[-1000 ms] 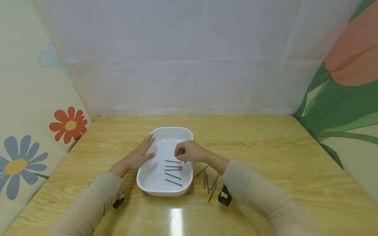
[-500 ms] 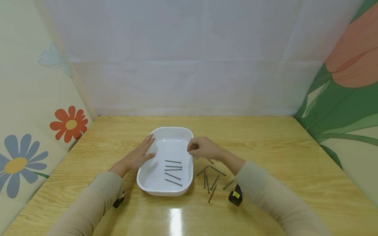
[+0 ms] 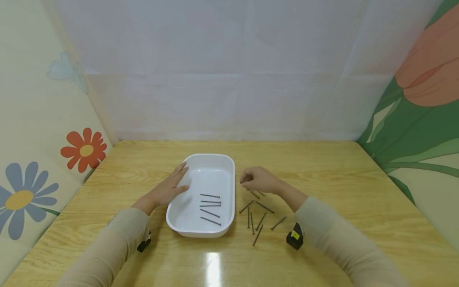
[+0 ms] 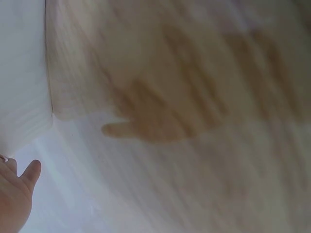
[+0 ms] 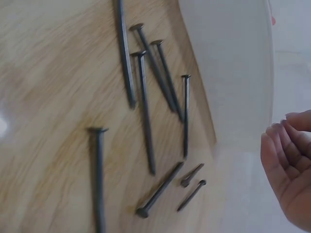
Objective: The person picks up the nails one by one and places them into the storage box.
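A white rectangular tray (image 3: 175, 227) stands on the wooden table, with several dark nails (image 3: 210, 215) lying apart on its floor. My left hand (image 3: 166, 190) rests on the tray's left rim, fingers straight and thumb spread over the inside; the left wrist view shows part of this hand (image 4: 17, 194). Just beyond the right rim, my right hand (image 3: 263, 181) hovers above the table with loosely bent fingers. Nothing shows between thumb and fingertips of that hand (image 5: 291, 170) in the right wrist view. Below it, several loose nails (image 3: 264, 207) lie scattered on the table.
The wooden table (image 3: 322, 171) reaches back to a white cloth backdrop (image 3: 229, 79). Flower-printed panels flank it on both sides. A black wrist device (image 3: 295, 237) sits under the right forearm, close to the loose nails.
My right hand has moved right, from over the tray to above the table beyond its right rim. More loose nails are uncovered. The left hand keeps its place on the rim.
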Motion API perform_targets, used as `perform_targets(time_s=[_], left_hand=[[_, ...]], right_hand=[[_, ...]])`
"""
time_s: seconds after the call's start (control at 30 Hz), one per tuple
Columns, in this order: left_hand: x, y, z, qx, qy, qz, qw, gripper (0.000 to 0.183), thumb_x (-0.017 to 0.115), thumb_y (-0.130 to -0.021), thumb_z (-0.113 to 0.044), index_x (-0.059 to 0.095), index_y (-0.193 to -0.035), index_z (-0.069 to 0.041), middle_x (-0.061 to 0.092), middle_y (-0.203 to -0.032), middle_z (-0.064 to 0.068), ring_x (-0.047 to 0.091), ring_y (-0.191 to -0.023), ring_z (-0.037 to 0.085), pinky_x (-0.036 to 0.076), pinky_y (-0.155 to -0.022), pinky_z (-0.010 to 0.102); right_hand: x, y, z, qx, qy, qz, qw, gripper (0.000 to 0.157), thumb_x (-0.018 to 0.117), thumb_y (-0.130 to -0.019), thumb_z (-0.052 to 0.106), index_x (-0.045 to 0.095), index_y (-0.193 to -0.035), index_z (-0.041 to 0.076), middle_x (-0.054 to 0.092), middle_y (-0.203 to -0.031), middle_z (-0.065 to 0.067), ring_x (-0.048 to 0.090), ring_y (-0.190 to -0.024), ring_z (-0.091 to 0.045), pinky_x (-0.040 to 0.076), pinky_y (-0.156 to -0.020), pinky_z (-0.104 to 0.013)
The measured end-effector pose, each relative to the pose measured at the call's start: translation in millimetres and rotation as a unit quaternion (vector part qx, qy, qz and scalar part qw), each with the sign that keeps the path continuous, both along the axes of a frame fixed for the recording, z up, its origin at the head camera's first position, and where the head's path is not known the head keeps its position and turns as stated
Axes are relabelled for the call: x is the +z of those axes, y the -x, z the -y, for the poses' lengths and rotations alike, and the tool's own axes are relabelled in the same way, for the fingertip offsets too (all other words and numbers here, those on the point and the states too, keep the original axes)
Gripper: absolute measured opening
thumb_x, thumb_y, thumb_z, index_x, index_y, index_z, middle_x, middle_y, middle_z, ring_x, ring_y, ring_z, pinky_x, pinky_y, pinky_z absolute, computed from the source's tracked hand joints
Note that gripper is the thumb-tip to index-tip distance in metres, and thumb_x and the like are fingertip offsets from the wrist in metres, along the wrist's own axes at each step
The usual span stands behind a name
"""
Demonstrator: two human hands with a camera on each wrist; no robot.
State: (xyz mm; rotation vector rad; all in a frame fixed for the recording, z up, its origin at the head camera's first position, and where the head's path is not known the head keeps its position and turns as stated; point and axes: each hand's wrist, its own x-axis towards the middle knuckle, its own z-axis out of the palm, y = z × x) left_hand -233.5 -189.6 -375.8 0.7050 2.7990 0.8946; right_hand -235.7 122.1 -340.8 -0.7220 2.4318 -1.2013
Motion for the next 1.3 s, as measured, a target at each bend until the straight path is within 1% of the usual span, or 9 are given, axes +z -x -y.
perform_targets(time_s=[0.1, 0.17, 0.3, 0.47, 0.67, 0.87, 0.97, 1.13, 1.3], left_hand=[[0.7, -0.1, 0, 0.001, 0.0, 0.002, 1.0, 0.062, 0.042, -0.091, -0.027, 0.009, -0.139, -0.004, -0.004, -0.144, 0.009, 0.0, -0.128, 0.031, 0.011, -0.098, 0.051], [1.4, -0.2, -1, 0.001, 0.001, 0.004, 1.0, 0.062, 0.042, -0.091, -0.027, 0.01, -0.139, -0.004, -0.004, -0.144, 0.009, 0.0, -0.128, 0.031, 0.011, -0.098, 0.051], [1.9, -1.0, -1, 0.0, 0.003, 0.004, 1.0, 0.062, 0.042, -0.091, -0.027, 0.01, -0.138, -0.003, -0.004, -0.144, 0.01, 0.0, -0.128, 0.031, 0.01, -0.099, 0.051], [0.3, -1.1, 0, -0.002, 0.0, 0.002, 1.0, 0.062, 0.043, -0.091, -0.026, 0.01, -0.138, -0.003, -0.003, -0.144, 0.011, 0.0, -0.128, 0.031, 0.01, -0.099, 0.05], [1.0, -0.3, -1, 0.0, 0.0, 0.002, 1.0, 0.062, 0.043, -0.091, -0.026, 0.011, -0.138, -0.002, -0.003, -0.144, 0.011, 0.0, -0.128, 0.032, 0.009, -0.099, 0.051], [-0.1, 0.5, -1, 0.0, -0.001, 0.002, 1.0, 0.062, 0.042, -0.091, -0.026, 0.011, -0.138, -0.002, -0.003, -0.144, 0.011, 0.0, -0.128, 0.032, 0.009, -0.099, 0.051], [-0.6, 0.4, -1, 0.0, 0.0, 0.002, 1.0, 0.062, 0.042, -0.091, -0.027, 0.011, -0.138, -0.003, -0.003, -0.144, 0.011, 0.0, -0.128, 0.033, 0.009, -0.098, 0.052], [-0.2, -0.8, -2, 0.003, -0.003, 0.007, 1.0, 0.062, 0.042, -0.091, -0.027, 0.01, -0.138, -0.004, -0.004, -0.144, 0.011, 0.0, -0.128, 0.032, 0.01, -0.098, 0.052], [0.1, -1.0, -2, 0.006, -0.003, 0.009, 0.9999, 0.062, 0.042, -0.091, -0.027, 0.01, -0.139, -0.005, -0.004, -0.144, 0.01, 0.0, -0.128, 0.031, 0.01, -0.098, 0.052]], right_hand=[[-4.6, 2.4, -6, 0.0, -0.002, 0.002, 1.0, 0.016, 0.052, -0.085, 0.007, 0.055, -0.092, -0.007, 0.057, -0.08, -0.018, 0.054, -0.07, -0.032, 0.047, -0.062, -0.043], [-7.7, 3.9, -10, 0.001, -0.004, 0.0, 1.0, 0.015, 0.053, -0.084, 0.008, 0.056, -0.091, -0.006, 0.057, -0.076, -0.016, 0.054, -0.067, -0.031, 0.047, -0.06, -0.042], [-12.3, 5.4, -16, -0.002, -0.007, -0.003, 1.0, 0.013, 0.053, -0.083, 0.006, 0.056, -0.089, -0.004, 0.056, -0.074, -0.012, 0.053, -0.062, -0.025, 0.047, -0.057, -0.039], [-15.8, 7.4, -22, -0.017, -0.013, -0.003, 1.0, 0.014, 0.052, -0.082, 0.004, 0.056, -0.09, -0.006, 0.057, -0.076, -0.01, 0.052, -0.063, -0.017, 0.047, -0.058, -0.035], [-21.0, 13.3, -27, -0.032, -0.018, -0.003, 0.999, 0.014, 0.054, -0.08, 0.004, 0.057, -0.09, -0.006, 0.057, -0.079, -0.008, 0.054, -0.067, -0.017, 0.048, -0.06, -0.03], [-26.7, 16.9, -30, -0.047, -0.053, -0.01, 0.997, 0.013, 0.054, -0.079, 0.004, 0.057, -0.088, -0.004, 0.057, -0.08, -0.008, 0.054, -0.066, -0.018, 0.048, -0.059, -0.029], [-30.4, 18.2, -30, -0.064, -0.077, -0.013, 0.995, 0.011, 0.054, -0.078, 0.003, 0.057, -0.086, -0.002, 0.056, -0.079, -0.007, 0.053, -0.065, -0.017, 0.046, -0.059, -0.027], [-35.9, 20.7, -27, -0.087, -0.115, -0.015, 0.989, 0.004, 0.054, -0.077, 0.003, 0.057, -0.08, 0.001, 0.055, -0.072, -0.005, 0.049, -0.06, -0.015, 0.042, -0.054, -0.025], [-38.7, 22.5, -23, -0.095, -0.143, -0.026, 0.985, 0.006, 0.052, -0.076, -0.001, 0.058, -0.077, 0.001, 0.054, -0.067, -0.005, 0.046, -0.055, -0.014, 0.04, -0.049, -0.024]])
